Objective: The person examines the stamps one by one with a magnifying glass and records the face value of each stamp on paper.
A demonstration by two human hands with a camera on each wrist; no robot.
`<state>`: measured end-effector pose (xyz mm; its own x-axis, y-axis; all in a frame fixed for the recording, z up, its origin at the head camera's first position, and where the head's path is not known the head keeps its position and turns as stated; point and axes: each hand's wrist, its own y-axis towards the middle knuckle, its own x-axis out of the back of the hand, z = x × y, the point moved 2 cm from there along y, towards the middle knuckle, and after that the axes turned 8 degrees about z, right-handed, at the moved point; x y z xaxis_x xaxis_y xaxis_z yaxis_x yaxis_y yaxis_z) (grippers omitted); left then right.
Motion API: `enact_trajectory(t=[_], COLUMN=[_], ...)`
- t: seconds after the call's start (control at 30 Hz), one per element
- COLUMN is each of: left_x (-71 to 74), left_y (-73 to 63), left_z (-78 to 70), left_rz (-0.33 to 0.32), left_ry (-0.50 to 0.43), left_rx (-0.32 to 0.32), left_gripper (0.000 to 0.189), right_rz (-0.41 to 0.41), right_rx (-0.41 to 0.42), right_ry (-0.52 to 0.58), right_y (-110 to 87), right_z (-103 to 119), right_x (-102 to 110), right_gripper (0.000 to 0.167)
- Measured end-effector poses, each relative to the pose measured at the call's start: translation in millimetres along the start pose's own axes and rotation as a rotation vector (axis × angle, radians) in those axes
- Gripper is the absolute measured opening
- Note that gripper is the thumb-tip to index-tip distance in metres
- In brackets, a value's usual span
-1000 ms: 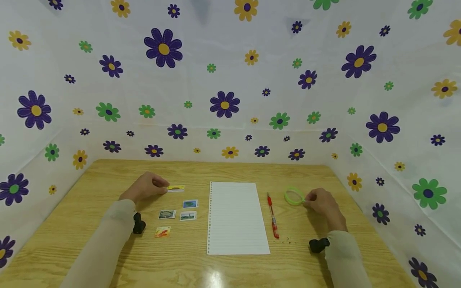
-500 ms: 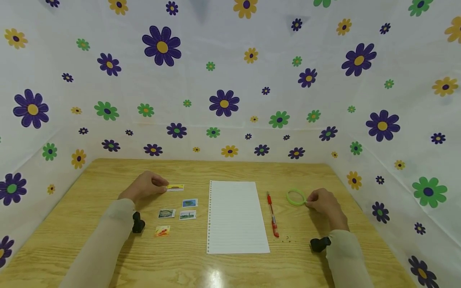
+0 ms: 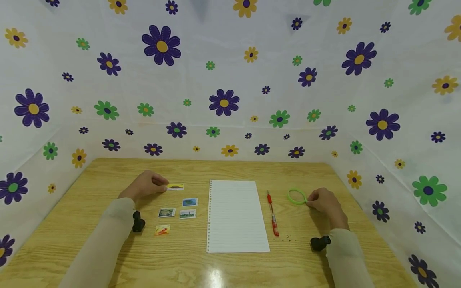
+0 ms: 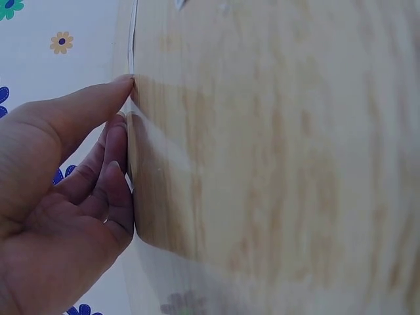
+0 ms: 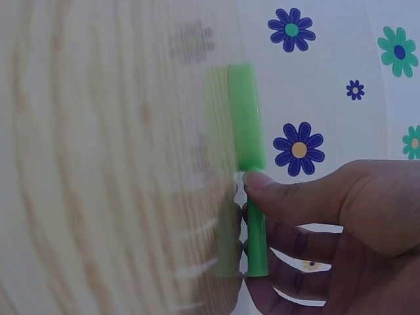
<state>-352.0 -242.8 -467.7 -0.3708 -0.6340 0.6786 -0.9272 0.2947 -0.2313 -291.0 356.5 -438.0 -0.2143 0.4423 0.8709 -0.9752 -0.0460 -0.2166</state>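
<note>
1. Currently, the left hand [image 3: 145,186] has its grip pinched together at the left edge of a yellow card [image 3: 176,187], toward the far left part of the wooden surface [image 3: 245,170]. Whether that edge is slightly raised, I cannot tell.
2. Likely, the card is very light, thin and easy to bend or crease, so an edge or corner is the place to take hold, with little pressure, leaving the printed face free.
3. Over on the right, the right hand [image 3: 325,204] has its grip clamped on the handle of a green magnifying glass [image 5: 247,118], thumb on one side and fingers on the other. Its round head points left, between the hand and a red pen [image 3: 274,224].
4. Probably, the glass is light, stiff plastic, rather slick; the handle suits a hold best, since touching the middle of the ring could smudge a lens.
5. Nearby, four more small cards [image 3: 167,212] lie closer to the person than the yellow one, left of a lined sheet [image 3: 237,216]; they look equally thin and hard to lift from flat.
</note>
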Motion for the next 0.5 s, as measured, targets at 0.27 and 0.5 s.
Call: enact_trajectory(t=[0.27, 0.5], left_x=[0.5, -0.4], left_y=[3.1, 4.7], left_z=[-1.6, 1.3], left_rz=[0.0, -0.021], left_ry=[0.021, 0.049], left_rx=[-0.011, 0.013], left_gripper=[0.026, 0.031], right_rz=[0.039, 0.043], right_rx=[0.005, 0.058], right_ry=[-0.024, -0.002], right_y=[-0.3, -6.6], right_z=[1, 8], right_x=[4, 11], right_gripper=[0.015, 0.022])
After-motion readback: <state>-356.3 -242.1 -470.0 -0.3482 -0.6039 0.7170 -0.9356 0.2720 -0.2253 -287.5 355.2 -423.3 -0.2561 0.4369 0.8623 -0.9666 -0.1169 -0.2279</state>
